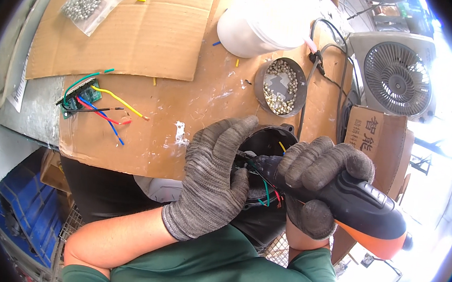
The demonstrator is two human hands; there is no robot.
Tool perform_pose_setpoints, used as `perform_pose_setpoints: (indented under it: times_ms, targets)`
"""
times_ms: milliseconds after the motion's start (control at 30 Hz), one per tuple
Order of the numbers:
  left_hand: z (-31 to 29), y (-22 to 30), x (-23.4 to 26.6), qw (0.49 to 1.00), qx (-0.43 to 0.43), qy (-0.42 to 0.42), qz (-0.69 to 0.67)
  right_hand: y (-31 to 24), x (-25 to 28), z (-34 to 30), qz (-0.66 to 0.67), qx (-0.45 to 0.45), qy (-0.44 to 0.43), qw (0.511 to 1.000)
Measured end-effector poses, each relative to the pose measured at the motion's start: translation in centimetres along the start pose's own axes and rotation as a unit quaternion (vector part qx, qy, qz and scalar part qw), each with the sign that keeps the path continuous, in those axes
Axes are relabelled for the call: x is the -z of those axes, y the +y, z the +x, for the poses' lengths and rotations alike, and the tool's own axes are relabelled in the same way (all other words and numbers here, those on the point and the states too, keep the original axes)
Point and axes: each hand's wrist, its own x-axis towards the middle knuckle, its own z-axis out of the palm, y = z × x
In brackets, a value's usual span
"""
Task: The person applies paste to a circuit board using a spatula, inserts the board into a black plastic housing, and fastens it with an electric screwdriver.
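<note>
My right hand [325, 166], in a grey knit glove, grips a black and orange power screwdriver [375, 214]. Its front end reaches down to the left into a round black housing [260, 139]. Thin green, red and yellow wires stick up inside that housing. My left hand [210, 174], gloved too, is curled at the housing's left rim, thumb and fingers bent around the edge beside the driver's tip. The bit's exact end and any screw under it are hidden between the fingers and the driver.
Beyond the housing stands a round tin [259, 85] of small screws. A white bucket [238, 34], a bag of metal parts [86, 5] and a circuit board with coloured wires [87, 97] lie on the cardboard-covered table [158, 136]. Right are a carton [375, 136] and a fan [398, 74].
</note>
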Motion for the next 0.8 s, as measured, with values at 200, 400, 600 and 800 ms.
perform_pose_setpoints:
  times_ms: [200, 400, 600, 800]
  targets:
    - [-0.1, 0.2, -0.2, 1.0, 0.008, 0.011, -0.018, -0.1, -0.3, 0.3, -0.049, -0.011, -0.006, 0.999]
    - [0.1, -0.1, -0.3, 1.0, -0.015, 0.023, -0.013, 0.7, 0.2, 0.6, -0.043, 0.042, -0.077, 0.995]
    - [0.2, -0.2, -0.3, 0.999, -0.027, 0.028, -0.007, 0.6, -0.3, 0.7, -0.05, 0.036, -0.062, 0.996]
    - [0.1, -0.2, -0.5, 0.999, -0.021, 0.03, -0.002, 1.5, 0.1, 0.4, 0.009, 0.049, -0.081, 0.995]
